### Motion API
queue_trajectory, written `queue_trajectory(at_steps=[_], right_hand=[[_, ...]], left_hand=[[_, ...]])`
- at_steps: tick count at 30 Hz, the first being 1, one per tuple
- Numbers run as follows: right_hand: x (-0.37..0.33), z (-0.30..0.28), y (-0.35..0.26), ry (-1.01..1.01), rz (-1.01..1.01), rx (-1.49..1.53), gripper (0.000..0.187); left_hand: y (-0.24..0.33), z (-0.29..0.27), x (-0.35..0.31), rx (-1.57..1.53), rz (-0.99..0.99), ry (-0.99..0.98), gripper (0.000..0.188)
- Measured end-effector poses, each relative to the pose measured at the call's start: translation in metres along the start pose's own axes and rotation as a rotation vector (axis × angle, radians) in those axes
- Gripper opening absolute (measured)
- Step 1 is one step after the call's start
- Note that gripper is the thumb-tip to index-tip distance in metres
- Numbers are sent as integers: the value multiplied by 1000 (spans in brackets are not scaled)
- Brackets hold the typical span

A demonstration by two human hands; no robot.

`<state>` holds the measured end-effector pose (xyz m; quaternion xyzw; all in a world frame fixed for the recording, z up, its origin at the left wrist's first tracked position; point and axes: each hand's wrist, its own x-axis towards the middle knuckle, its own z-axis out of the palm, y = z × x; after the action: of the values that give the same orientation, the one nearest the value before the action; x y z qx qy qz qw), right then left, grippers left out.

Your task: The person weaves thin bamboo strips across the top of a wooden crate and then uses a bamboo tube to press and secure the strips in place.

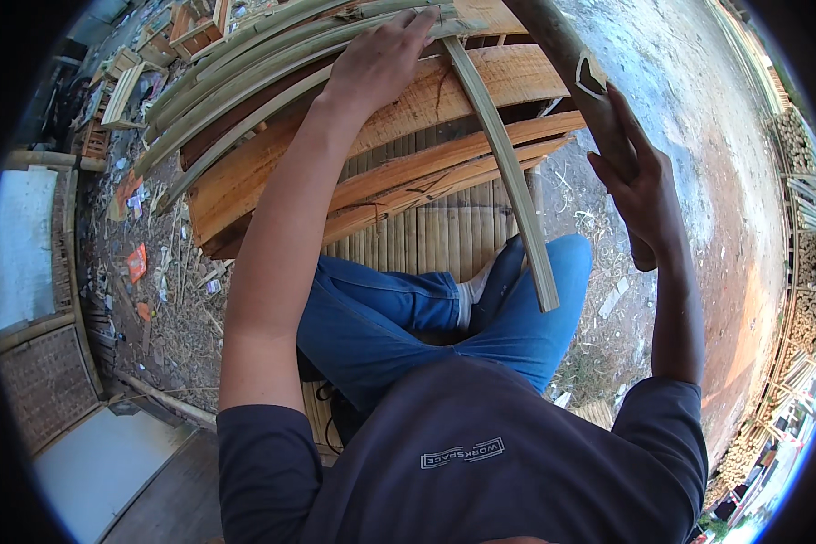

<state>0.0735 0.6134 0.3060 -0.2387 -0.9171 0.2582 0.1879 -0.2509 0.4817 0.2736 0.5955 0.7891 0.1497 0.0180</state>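
Note:
At the top centre my left hand point(383, 59) has its fingers bent over the end of a bamboo strip point(406, 5) on a stack; its thumb is mostly hidden. Long split bamboo strips point(245, 77) run from there down to the left. A single flat strip point(503, 159) slants from beside that hand towards my right knee. On the right, my right hand point(642, 177) is closed round a thick brown bamboo pole point(553, 41), which has a pale-edged notch above the fingers. The pole is tilted, its upper end out of the picture.
Rough orange-brown planks point(372, 136) lie across under the strips, above a slatted bamboo platform point(453, 238). My legs point(390, 308) are folded close in front. Wooden crates point(195, 29) stand far left amid litter. Stacked bamboo point(807, 263) lines the far right.

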Motion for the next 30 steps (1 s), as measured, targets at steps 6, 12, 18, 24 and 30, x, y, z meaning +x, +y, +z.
queue_trajectory(at_steps=[6, 12, 18, 24, 30], right_hand=[[-2, -2, 0, 5, -4, 5, 82], [-20, -5, 2, -8, 91, 4, 82], [-95, -7, -1, 147, 423, 170, 74], [-190, 26, -62, 279, 683, 569, 38], [-308, 38, -89, 563, 866, 492, 42]], left_hand=[[-11, 25, 1, 47, 78, 271, 44], [-11, 37, 1, -25, 122, 411, 33], [-16, 36, 2, -55, 133, 415, 31], [-16, 30, 17, 37, 242, 471, 27], [1, -17, -9, 9, 441, 620, 34]])
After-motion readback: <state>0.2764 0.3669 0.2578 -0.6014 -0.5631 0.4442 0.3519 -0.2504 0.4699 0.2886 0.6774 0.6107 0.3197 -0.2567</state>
